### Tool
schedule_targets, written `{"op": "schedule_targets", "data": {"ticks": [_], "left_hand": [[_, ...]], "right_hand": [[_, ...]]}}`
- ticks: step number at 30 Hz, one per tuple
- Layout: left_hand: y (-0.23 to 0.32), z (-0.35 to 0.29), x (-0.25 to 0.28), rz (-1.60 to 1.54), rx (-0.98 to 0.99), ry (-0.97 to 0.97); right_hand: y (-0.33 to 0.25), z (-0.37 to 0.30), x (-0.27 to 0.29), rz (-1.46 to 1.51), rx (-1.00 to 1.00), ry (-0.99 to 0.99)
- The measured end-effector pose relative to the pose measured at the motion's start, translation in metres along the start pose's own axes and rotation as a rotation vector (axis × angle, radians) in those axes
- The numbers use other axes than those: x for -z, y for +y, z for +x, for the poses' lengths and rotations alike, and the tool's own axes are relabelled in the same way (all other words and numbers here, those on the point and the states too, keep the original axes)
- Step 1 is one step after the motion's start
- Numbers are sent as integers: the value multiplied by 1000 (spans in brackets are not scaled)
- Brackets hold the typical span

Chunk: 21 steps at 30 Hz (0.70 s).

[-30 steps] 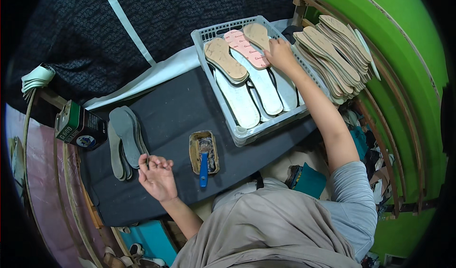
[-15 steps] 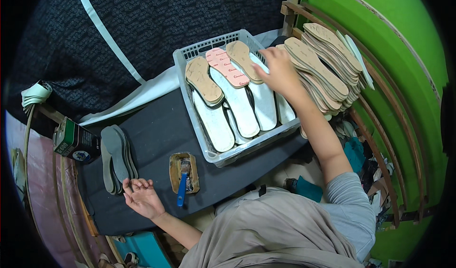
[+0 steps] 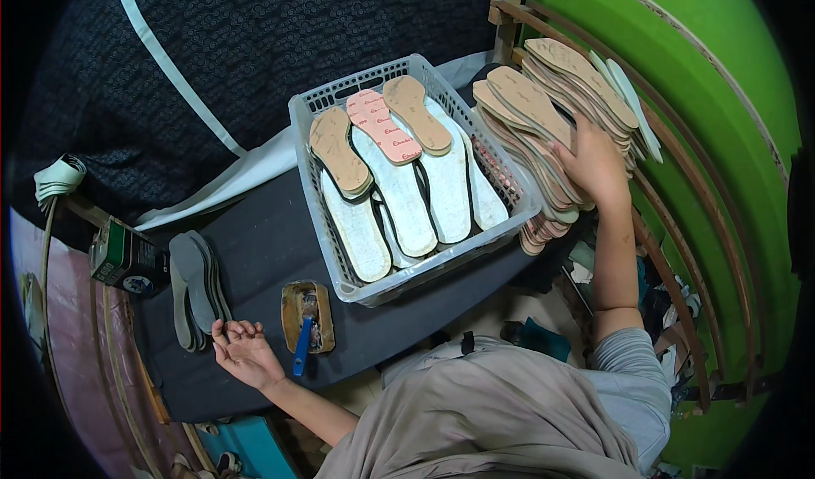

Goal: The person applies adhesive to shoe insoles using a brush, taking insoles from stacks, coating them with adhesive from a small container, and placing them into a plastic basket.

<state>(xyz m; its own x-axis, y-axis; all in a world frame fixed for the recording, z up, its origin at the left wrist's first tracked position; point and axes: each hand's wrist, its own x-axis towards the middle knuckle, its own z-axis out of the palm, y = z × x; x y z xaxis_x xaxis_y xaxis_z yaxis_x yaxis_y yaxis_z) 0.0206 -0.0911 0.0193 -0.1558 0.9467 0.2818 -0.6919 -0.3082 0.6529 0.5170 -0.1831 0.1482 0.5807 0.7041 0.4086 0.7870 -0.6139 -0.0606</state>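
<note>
Table (image 3: 255,233): held crate (image 3: 441,267).
Right hand (image 3: 597,167): touched insoles (image 3: 526,97) right of crate; grip was unclear.
Left hand (image 3: 246,358): hung unclenched, empty, left of crate.

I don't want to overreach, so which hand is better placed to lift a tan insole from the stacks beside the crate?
Probably your right hand: it is at the tan insole stacks, while your left hand is near the grey insoles, beyond the plastic crate.

Sat on the wearer's head, looked steeply down past the grey-brown clothing (image 3: 475,411), took in the dark tabletop (image 3: 263,212) from close above, faced the patterned dark cloth (image 3: 323,21) beyond, bent straight edges through a wide fisheye.
</note>
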Motion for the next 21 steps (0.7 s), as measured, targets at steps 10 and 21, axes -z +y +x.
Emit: {"op": "schedule_targets", "data": {"ticks": [10,21], "left_hand": [[2,-7,3,19,42,1],[21,2,9,93,89,-140]], "right_hand": [[-19,-17,10,89,19,208],[-137,-95,26,613,297,424]]}}
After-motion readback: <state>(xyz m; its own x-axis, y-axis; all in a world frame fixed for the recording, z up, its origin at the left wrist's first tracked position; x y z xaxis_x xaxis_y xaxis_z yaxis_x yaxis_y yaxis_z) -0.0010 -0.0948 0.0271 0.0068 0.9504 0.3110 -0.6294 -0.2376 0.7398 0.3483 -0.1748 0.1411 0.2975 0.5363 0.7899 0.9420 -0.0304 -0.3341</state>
